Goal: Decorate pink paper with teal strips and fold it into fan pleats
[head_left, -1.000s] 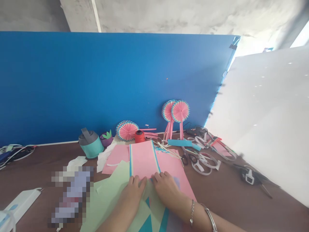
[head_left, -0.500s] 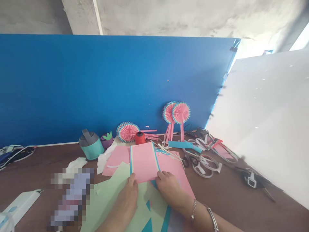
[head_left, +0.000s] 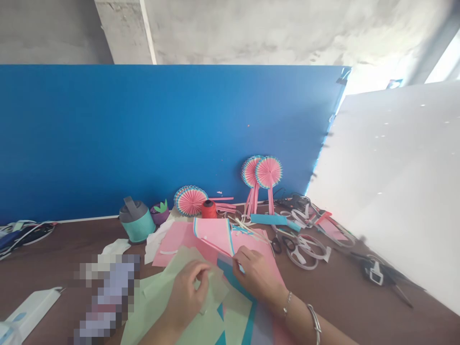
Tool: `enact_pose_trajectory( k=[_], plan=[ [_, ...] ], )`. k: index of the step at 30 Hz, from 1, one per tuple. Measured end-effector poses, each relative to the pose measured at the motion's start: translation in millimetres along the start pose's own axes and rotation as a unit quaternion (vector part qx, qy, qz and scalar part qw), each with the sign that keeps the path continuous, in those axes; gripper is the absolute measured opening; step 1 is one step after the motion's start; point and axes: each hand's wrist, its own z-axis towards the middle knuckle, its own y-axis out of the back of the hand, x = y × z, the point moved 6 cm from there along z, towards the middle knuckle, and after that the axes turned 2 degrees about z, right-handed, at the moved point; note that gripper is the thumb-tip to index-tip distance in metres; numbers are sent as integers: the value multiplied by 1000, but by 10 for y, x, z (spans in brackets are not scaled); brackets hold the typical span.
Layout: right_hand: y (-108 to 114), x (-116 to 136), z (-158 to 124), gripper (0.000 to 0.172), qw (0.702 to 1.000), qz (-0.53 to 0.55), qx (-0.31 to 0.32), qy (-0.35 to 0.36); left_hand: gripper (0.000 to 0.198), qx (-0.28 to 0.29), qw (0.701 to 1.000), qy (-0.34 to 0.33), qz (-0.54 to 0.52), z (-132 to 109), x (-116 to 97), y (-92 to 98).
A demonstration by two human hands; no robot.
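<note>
My left hand (head_left: 187, 297) curls its fingers round the edge of a pale green paper sheet (head_left: 158, 306) and lifts a corner of it. My right hand (head_left: 257, 277), with bracelets at the wrist, pinches the near corner of a pink sheet with blue edges (head_left: 214, 235) and tips it up off the pile. More pink paper (head_left: 178, 242) and blue and green pieces lie under both hands on the brown table (head_left: 345, 297).
Pink pleated paper fans (head_left: 262, 172) lean on the blue board (head_left: 143, 139). A teal container (head_left: 136, 223), a red spool (head_left: 209, 209), scissors (head_left: 282, 242), tape rings (head_left: 305, 247) and a white panel (head_left: 395, 182) at right. White box (head_left: 30, 306) and cables (head_left: 21, 230) lie at left.
The pink sheet lay flat under both hands; now my right hand has lifted its near corner, and my left hand has drawn back and curled onto the green paper. The camera tilted slightly down.
</note>
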Motion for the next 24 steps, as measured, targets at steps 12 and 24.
enact_pose_trajectory(
  k=[12,24],
  plan=[
    [221,217,-47,16,984,77,-103,124,27,-63,991,108,37,354,-201,-172],
    [665,49,-308,36,920,82,-357,138,24,-170,894,-215,356,209,-637,130]
  ],
)
